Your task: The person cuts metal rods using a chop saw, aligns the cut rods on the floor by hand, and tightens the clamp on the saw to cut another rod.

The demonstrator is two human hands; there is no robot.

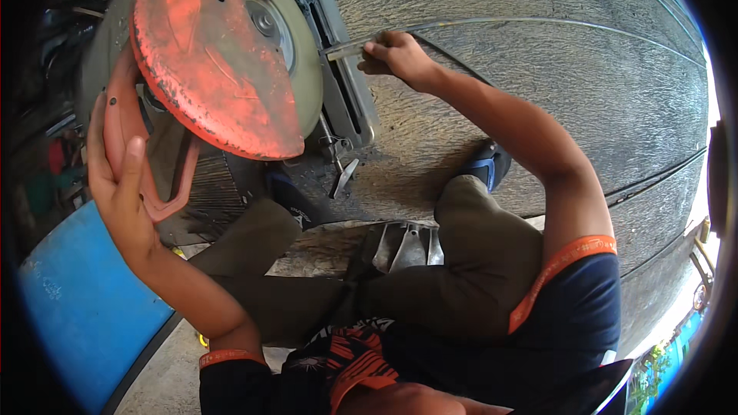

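Note:
A cut-off saw with a scuffed orange guard [207,69] stands at the upper left. Its grey-green abrasive disc [309,96] shows past the guard's right side. My left hand [129,200] is closed around the saw's orange loop handle [165,207], with the thumb on the near side and the fingers partly hidden behind it. To the right of the disc, my right hand [398,61] grips a narrow metal bar [347,50]. The bar's left end lies over the saw's dark metal base [355,104]; a long thin length runs off to the right beyond my hand.
A clamp screw with a metal crank [344,177] sticks out from the base toward my feet. My sandalled foot [486,165] rests on the rough grey floor [538,54]. A blue panel [84,300] stands at the lower left. Bladed metal pieces [407,246] lie between my legs.

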